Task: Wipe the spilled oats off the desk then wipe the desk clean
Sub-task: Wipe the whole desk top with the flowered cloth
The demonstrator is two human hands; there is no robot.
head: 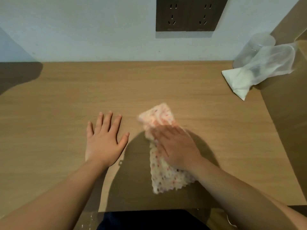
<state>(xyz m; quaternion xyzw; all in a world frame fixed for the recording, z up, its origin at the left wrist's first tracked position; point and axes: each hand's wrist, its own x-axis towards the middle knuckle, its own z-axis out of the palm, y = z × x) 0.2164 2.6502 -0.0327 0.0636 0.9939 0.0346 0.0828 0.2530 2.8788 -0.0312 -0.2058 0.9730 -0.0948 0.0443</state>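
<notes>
A pink-and-white speckled cloth [159, 120] lies on the wooden desk [66, 97], right of centre. My right hand [176, 146] presses flat on the middle of the cloth with straight fingers; the cloth looks blurred around it. My left hand [104, 138] rests flat on the bare desk just left of the cloth, fingers spread, holding nothing. I see no oats on the desk top. A few pale specks lie on the floor [88, 219] below the front edge.
At the back right corner stands a clear plastic jar [252, 47] with a clear bag [275, 62] and a white tissue or paper [239, 83] beside it. A wooden side panel [289, 113] bounds the desk's right. A double wall socket [189, 14] sits on the wall behind.
</notes>
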